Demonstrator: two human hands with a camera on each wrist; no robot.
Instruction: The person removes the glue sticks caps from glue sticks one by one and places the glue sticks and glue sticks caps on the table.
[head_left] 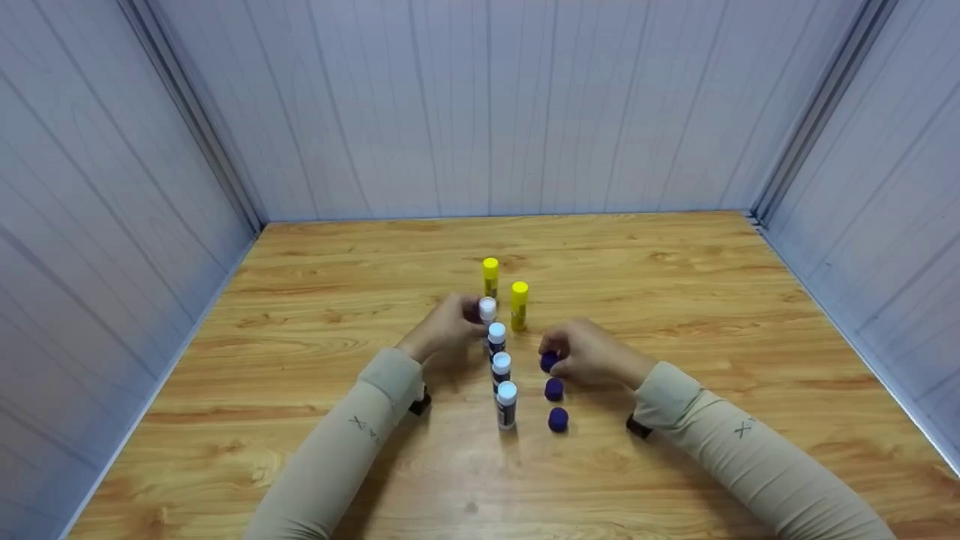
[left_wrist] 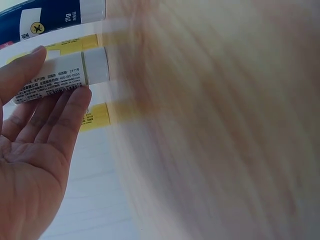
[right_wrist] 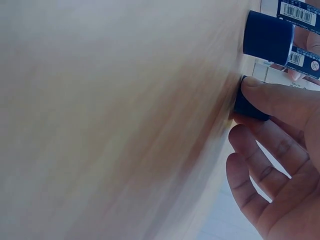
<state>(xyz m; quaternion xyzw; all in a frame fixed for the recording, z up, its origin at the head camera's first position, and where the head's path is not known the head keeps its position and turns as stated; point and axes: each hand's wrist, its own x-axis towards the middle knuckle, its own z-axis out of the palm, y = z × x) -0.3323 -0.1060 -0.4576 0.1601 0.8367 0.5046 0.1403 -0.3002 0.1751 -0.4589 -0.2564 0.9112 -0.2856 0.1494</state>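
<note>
In the head view my left hand (head_left: 450, 326) grips the rearmost white-topped glue stick (head_left: 487, 311) from its left side. The left wrist view shows its printed white label (left_wrist: 60, 75) between thumb and fingers. Toward me, the row goes on with more upright glue sticks (head_left: 506, 409) with dark blue bodies and white tops. My right hand (head_left: 585, 352) pinches a dark blue cap (right_wrist: 250, 102) low at the tabletop, between thumb and forefinger. Two like caps, a middle one (head_left: 553, 389) and a nearer one (head_left: 557, 420), stand in line in front of it.
Two yellow glue sticks, one at the back (head_left: 490, 277) and one to its right (head_left: 519, 307), stand upright just behind the row. Pale panel walls (head_left: 487, 112) enclose the wooden table (head_left: 337, 270) at the back and both sides.
</note>
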